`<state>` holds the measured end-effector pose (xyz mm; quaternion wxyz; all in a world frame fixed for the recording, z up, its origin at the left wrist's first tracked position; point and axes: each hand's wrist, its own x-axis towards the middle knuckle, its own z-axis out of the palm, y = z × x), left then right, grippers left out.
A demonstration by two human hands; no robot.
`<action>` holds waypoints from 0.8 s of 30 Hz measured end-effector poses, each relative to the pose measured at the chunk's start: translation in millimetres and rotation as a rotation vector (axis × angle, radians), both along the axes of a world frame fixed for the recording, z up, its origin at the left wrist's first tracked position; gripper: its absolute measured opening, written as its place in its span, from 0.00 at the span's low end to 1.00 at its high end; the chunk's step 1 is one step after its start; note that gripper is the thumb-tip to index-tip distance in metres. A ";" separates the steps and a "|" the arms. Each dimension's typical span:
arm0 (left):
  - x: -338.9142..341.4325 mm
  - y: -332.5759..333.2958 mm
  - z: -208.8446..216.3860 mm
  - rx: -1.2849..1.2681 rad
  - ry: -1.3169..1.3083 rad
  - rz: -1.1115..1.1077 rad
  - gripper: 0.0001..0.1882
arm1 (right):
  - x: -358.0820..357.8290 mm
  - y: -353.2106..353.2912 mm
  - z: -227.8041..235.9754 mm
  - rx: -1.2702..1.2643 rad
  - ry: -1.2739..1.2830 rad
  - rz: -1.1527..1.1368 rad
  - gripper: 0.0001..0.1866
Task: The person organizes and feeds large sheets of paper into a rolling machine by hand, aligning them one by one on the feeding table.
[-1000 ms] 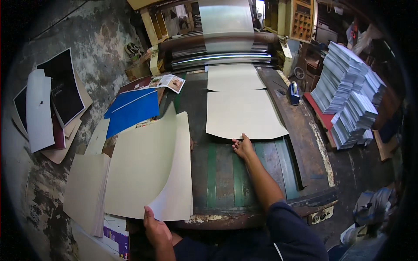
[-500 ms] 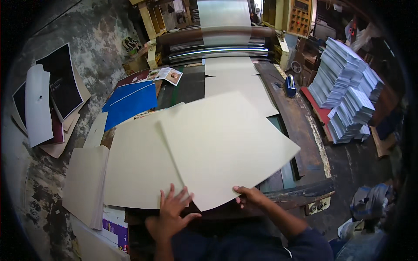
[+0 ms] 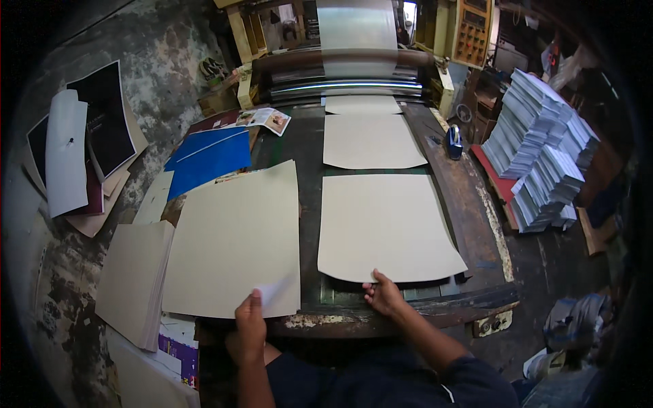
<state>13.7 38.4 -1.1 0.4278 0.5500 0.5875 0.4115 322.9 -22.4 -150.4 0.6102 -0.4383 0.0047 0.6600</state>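
A cream sheet of card (image 3: 388,224) lies on the machine bed. My right hand (image 3: 385,294) pinches its near edge, thumb on top and fingers below. To the left is a stack of similar cream sheets (image 3: 235,245). My left hand (image 3: 252,321) is closed at the stack's near edge, thumb uppermost. Beside that thumb a pale flap (image 3: 274,290), blurred by motion, rises from the stack; it looks like a lifted part of the top sheet. Farther along the bed, another cream sheet (image 3: 371,141) leads toward the machine's rollers (image 3: 343,88).
Left of the stack stands a thick pile of boards (image 3: 132,279). Blue sheets (image 3: 211,160) and a printed page (image 3: 265,120) lie beyond it. On the right are a tape dispenser (image 3: 454,141), stacked white paper bundles (image 3: 537,136) and the control panel (image 3: 472,30).
My right hand has brought the cream sheet from across the stack onto the bed, behind the others. My left hand has closed at the stack's edge. The sheets ahead have moved toward the rollers.
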 end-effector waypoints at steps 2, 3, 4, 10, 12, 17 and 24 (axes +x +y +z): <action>-4.7 7.7 -4.2 0.026 -0.361 0.129 0.25 | 7.1 20.7 2.3 0.031 -0.012 -0.035 0.21; -6.2 9.9 -5.1 0.049 -0.722 0.245 0.26 | 11.8 30.6 2.1 0.041 -0.014 -0.041 0.22; -2.4 7.6 -4.1 0.046 -0.727 0.241 0.26 | 21.1 38.9 -7.0 0.053 0.001 -0.072 0.23; 23.3 -16.1 -8.5 0.547 0.190 -0.099 0.17 | 19.3 45.8 11.1 0.092 -0.008 -0.218 0.30; 19.6 -21.1 -5.3 0.564 0.163 -0.290 0.17 | 4.4 17.6 60.4 0.153 -0.003 -0.049 0.34; 15.6 -27.6 10.2 0.574 0.204 -0.822 0.19 | 5.8 -65.9 70.1 0.217 -0.216 0.427 0.24; 2.5 -18.7 10.1 0.677 0.673 -0.480 0.29 | -24.7 -141.1 44.2 0.031 -0.057 0.232 0.23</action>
